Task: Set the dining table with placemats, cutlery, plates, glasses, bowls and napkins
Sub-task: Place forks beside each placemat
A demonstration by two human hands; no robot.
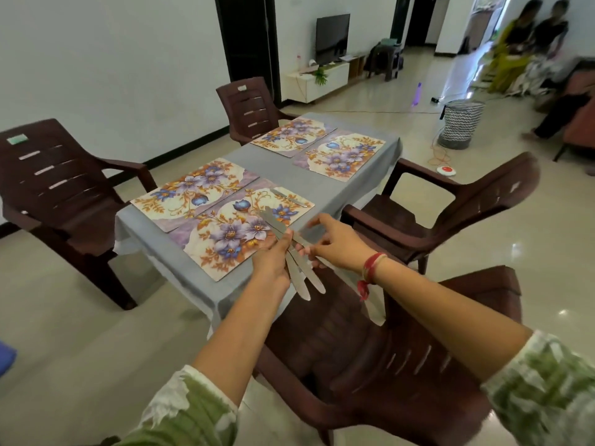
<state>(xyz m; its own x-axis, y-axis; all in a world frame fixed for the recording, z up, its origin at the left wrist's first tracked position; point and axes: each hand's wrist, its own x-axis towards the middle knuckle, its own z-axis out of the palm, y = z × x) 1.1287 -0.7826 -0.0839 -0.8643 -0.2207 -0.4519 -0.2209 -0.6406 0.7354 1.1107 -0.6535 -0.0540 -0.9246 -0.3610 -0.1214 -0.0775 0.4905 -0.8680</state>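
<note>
The left hand [273,260] grips a fan of flat steel cutlery [304,280] around its middle, with its fingers curled over the bundle. The upper ends point to 11 o'clock over the mat and the rounded lower ends splay toward 5 o'clock. I judge it is held spread like this so that one piece can be drawn off at a time. The right hand [335,239] meets the bundle from 3 o'clock with the wrist cocked, the index finger stretched above and the lower fingertips at the pieces. Whether it already pinches one is too blurred to tell. Both forearms reach straight out over the back of a brown chair [370,358] at 6 o'clock.

Beneath the hands lies the nearest placemat [225,239]. At 12 o'clock from them, along its far edge, rests a single knife [288,196]. The three other placemats [193,188] lie on the grey-clothed table [283,165] at 10, 12 and 1 o'clock with nothing on them — the cutlery step seems barely begun.
</note>
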